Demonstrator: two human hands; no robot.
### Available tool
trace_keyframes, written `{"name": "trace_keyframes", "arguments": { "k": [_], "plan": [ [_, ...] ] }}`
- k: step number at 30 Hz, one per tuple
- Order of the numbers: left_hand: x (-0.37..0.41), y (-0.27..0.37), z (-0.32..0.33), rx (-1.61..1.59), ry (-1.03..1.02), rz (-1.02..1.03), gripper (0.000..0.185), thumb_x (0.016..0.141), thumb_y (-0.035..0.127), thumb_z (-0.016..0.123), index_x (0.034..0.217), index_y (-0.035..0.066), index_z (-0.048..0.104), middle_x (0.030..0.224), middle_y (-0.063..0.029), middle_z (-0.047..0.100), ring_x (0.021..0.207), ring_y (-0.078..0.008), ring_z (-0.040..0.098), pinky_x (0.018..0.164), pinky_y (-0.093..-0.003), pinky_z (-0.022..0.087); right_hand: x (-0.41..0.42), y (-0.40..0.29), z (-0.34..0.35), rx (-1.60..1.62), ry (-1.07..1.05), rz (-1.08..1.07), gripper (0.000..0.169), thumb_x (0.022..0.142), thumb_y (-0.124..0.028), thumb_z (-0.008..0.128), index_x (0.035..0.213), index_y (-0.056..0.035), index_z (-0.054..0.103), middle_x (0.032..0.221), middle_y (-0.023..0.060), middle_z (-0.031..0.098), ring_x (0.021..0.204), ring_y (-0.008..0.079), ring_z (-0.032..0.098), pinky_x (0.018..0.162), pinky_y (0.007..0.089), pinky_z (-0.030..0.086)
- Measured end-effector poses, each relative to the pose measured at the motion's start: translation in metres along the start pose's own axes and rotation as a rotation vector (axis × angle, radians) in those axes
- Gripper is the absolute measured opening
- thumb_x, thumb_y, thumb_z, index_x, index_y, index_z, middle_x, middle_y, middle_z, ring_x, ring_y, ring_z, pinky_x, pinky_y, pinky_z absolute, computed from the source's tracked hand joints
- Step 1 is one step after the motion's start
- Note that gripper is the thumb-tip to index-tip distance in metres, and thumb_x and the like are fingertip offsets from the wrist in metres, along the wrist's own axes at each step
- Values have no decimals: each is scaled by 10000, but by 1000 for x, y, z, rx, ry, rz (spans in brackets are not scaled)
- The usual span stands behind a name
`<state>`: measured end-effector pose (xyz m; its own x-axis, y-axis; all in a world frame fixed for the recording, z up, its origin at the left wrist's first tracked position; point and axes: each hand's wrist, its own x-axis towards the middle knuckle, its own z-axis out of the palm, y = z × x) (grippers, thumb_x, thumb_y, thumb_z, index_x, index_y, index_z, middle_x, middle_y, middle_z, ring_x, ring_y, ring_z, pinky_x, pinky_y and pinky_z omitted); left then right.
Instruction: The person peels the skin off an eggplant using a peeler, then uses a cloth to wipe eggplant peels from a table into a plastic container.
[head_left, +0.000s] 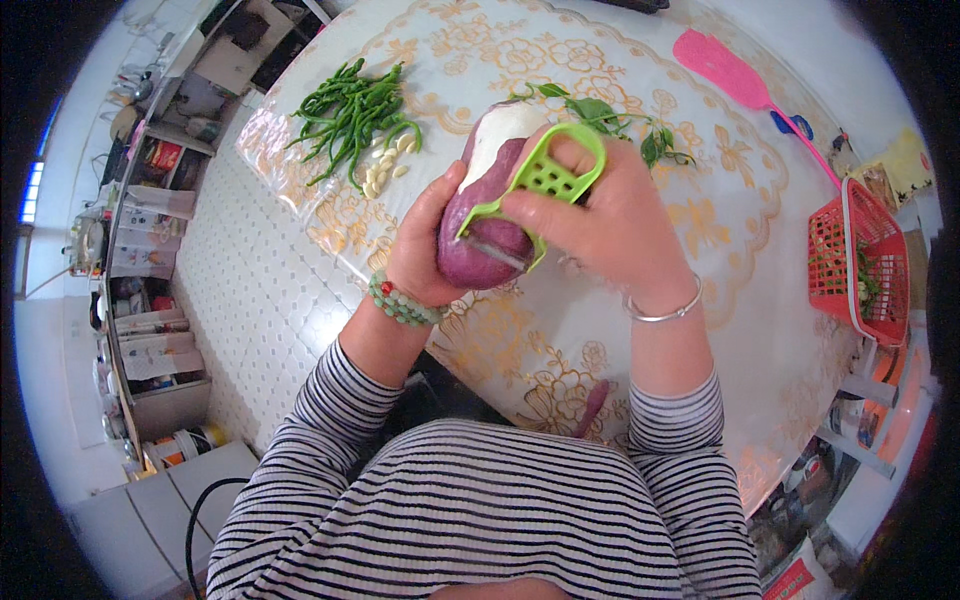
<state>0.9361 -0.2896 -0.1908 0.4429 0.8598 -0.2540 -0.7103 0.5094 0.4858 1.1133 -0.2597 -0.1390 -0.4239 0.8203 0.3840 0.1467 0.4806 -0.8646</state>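
A large purple-skinned vegetable is held over the table, tilted, with a strip of white flesh bare along its far end. My left hand cradles it from the left side and below. In my right hand is a green plastic peeler with holes in its handle. Its metal blade lies across the purple skin at the near end. A strip of purple peel rests on the flowered tablecloth close to my body.
Green chili peppers and peeled garlic cloves lie at the far left of the table. Leafy green sprigs are behind my right hand. A pink fly swatter leans near a red plastic basket at right. Shelves line the left wall.
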Motion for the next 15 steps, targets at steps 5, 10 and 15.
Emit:
{"name": "trace_keyframes", "arguments": {
  "k": [5, 10, 15],
  "plan": [
    [-11, -8, -8, -52, -90, -30, 622, 884, 492, 328, 1369, 111, 253, 1266, -216, 433, 1100, -390, 491, 793, -512, 491, -1, 16, -20, 323, 130, 255, 153, 745, -161, 679, 769, -48, 579, 683, -16, 573, 574, 50, 482, 504, 209, 395],
    [-28, -11, 1, 112, -99, 37, 820, 800, 598, 430, 1386, 74, 197, 1352, -221, 325, 1157, -400, 435, 933, -522, 398, 0, 57, -38, 339, 423, 327, 147, 758, -149, 665, 753, -48, 558, 685, -12, 578, 560, 36, 481, 476, 183, 367],
    [-4, -5, 2, 122, 43, 52, 662, 862, 554, 380, 1316, 75, 338, 1223, -182, 484, 1054, -332, 539, 830, -497, 480, 0, 10, -11, 350, 260, 128, 175, 738, -187, 664, 798, -42, 585, 654, 50, 594, 563, 137, 551, 520, 251, 432]
  ]
}}
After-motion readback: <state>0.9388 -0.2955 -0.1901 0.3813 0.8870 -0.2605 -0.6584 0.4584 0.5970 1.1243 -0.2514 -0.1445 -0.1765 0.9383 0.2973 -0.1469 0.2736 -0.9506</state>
